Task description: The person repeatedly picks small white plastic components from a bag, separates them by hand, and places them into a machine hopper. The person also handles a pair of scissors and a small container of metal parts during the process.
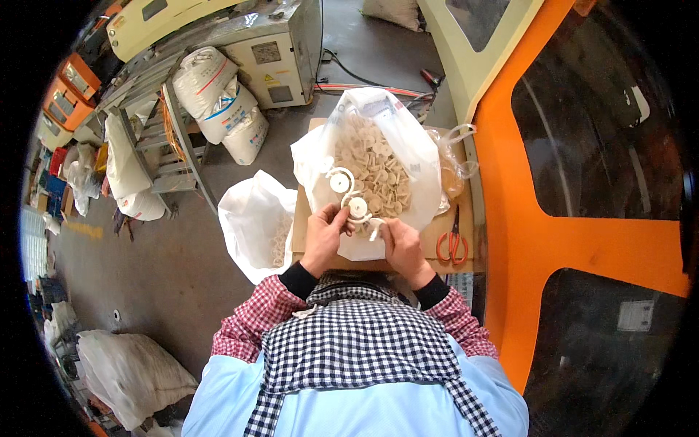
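Note:
Between my two hands is a white moulded plastic piece (341, 182), an S-shaped strip with round discs set in its curves. My left hand (325, 237) is closed on it near the lower disc, fingers pinched. At its lower right end, my right hand (403, 247) pinches the curled tip. Right behind the hands lies an open white plastic bag (424, 193), holding a heap of small beige plastic discs with stems (373, 160). Red-handled scissors (453, 246) rest on the cardboard (429, 264) to the right of my right hand.
A second white bag (244, 218) with pale ring-like scraps stands lower left. Clear crumpled plastic (457, 156) lies by the big bag. An orange machine (582, 244) borders the right. Stacked white sacks (222, 102) lean by a metal ladder (178, 138); another sack (127, 371) sits near left.

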Available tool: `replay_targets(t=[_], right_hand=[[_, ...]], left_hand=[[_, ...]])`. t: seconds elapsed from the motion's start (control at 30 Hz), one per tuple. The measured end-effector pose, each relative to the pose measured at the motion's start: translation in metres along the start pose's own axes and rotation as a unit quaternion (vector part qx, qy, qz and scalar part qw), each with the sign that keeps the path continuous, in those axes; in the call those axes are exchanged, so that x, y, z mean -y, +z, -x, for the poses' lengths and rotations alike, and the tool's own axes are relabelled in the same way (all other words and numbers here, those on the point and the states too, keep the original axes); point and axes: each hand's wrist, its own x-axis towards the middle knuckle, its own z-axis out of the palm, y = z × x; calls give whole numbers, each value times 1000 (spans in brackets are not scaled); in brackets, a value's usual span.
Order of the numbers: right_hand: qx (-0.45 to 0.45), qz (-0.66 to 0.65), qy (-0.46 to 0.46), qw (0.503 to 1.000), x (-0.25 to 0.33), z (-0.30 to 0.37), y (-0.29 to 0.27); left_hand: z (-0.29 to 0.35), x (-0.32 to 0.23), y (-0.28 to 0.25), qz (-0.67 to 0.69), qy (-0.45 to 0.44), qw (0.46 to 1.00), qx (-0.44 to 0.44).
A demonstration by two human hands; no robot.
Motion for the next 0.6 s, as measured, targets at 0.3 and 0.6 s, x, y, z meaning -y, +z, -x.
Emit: replay_targets(t=[0.3, 0.6], right_hand=[[157, -369, 389, 830, -49, -6, 37], [68, -23, -61, 996, 6, -27, 7]], left_hand=[[19, 11, 1, -339, 337, 878, -25], [-1, 14, -7, 93, 15, 992, -84]])
